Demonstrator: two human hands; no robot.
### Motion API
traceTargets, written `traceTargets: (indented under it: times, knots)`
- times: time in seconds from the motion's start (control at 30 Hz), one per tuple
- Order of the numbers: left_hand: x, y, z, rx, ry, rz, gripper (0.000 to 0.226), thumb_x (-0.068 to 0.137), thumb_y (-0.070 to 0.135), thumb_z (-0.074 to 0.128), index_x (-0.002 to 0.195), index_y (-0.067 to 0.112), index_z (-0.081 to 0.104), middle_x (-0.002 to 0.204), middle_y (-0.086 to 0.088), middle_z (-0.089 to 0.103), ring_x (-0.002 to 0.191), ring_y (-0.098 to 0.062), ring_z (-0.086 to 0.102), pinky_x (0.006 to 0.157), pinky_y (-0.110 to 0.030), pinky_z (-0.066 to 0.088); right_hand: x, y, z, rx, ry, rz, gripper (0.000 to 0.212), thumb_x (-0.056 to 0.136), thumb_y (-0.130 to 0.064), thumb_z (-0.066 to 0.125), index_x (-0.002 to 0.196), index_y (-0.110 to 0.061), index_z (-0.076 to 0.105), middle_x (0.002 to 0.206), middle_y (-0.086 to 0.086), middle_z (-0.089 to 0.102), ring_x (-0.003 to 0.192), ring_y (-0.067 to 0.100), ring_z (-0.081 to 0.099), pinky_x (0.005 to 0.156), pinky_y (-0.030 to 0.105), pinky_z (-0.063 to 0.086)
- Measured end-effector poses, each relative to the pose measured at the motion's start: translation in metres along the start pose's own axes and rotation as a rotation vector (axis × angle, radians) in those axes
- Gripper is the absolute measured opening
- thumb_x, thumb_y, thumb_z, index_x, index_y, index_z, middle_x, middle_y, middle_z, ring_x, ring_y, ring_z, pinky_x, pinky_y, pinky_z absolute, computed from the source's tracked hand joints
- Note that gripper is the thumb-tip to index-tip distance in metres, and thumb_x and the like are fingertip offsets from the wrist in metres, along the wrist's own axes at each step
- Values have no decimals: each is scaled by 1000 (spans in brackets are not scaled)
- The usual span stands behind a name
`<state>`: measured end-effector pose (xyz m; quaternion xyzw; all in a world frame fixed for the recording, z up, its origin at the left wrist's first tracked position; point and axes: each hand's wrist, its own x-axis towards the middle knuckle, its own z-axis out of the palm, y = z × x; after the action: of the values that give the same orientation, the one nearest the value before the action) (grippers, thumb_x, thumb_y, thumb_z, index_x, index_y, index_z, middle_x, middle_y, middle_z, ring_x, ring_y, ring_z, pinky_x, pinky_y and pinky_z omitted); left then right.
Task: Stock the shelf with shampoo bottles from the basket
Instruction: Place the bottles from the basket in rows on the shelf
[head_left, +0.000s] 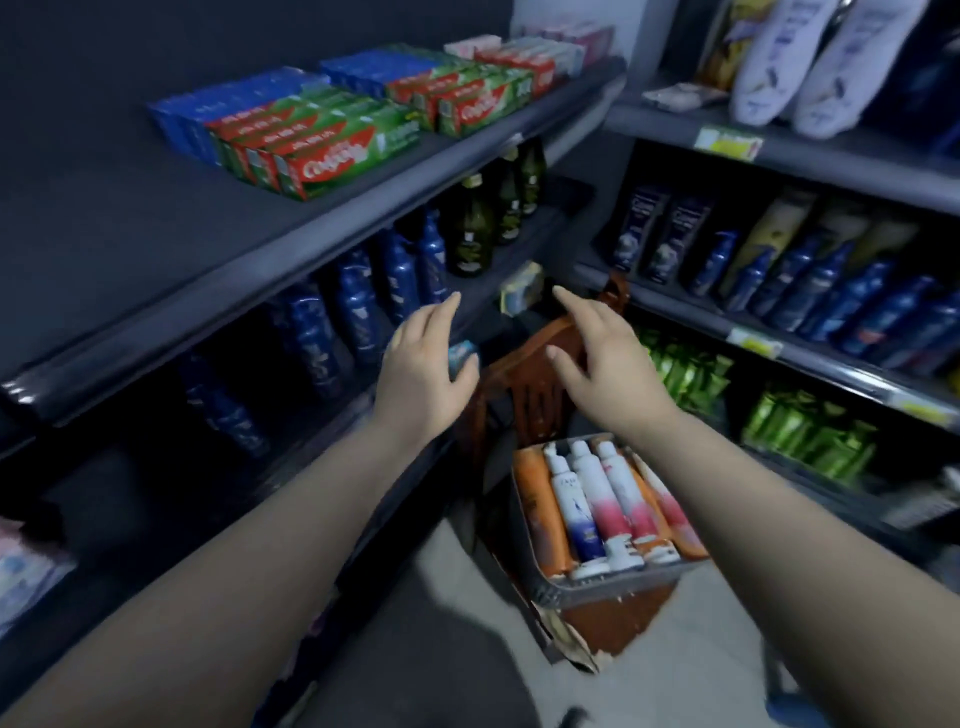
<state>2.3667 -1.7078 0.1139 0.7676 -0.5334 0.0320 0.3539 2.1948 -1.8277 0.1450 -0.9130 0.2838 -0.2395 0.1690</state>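
Observation:
A grey basket (613, 584) rests on an orange-brown stool, low in the middle. It holds several shampoo bottles (597, 504) lying on their sides, white-and-pink and orange. My left hand (423, 364) hovers above and left of the basket with its fingers spread, in front of the left shelf's middle level (332, 291), where dark blue bottles (358, 306) stand in a row. My right hand (597, 353) is open too, palm down, above the stool's back, holding nothing. A small blue label shows just behind my left hand.
Toothpaste boxes (332, 140) fill the upper left shelf. Dark green bottles (472, 228) stand past the blue ones. The right shelving (779, 338) carries blue bottles, green packs and white pouches. The orange-brown stool (524, 374) stands in the corner on a pale floor.

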Motion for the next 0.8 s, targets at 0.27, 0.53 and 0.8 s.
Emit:
traceTargets:
  times: [0.27, 0.53, 0.8]
  knots:
    - [-4, 18, 109, -75, -158, -134, 66, 89, 24, 62, 147, 11, 34, 143, -13, 45, 131, -29, 43, 109, -38, 34, -32, 109, 12, 56, -96, 190, 59, 93, -19, 58, 147, -12, 35, 138, 15, 48, 129, 28, 42, 99, 19, 26]
    - [-38, 19, 209, -129, -322, -467, 67, 92, 27, 58, 151, 14, 28, 148, -13, 40, 136, -27, 37, 112, -35, 30, -57, 216, 49, 128, -274, 285, 58, 94, -19, 56, 147, -15, 35, 138, 14, 49, 127, 30, 44, 101, 31, 35]
    - [-88, 20, 285, -280, -452, -779, 64, 88, 39, 56, 146, 21, 36, 136, -10, 54, 120, -26, 55, 98, -37, 45, -86, 273, 101, 159, -494, 285, 59, 94, -24, 57, 148, -19, 35, 146, 10, 44, 132, 27, 41, 102, 33, 36]
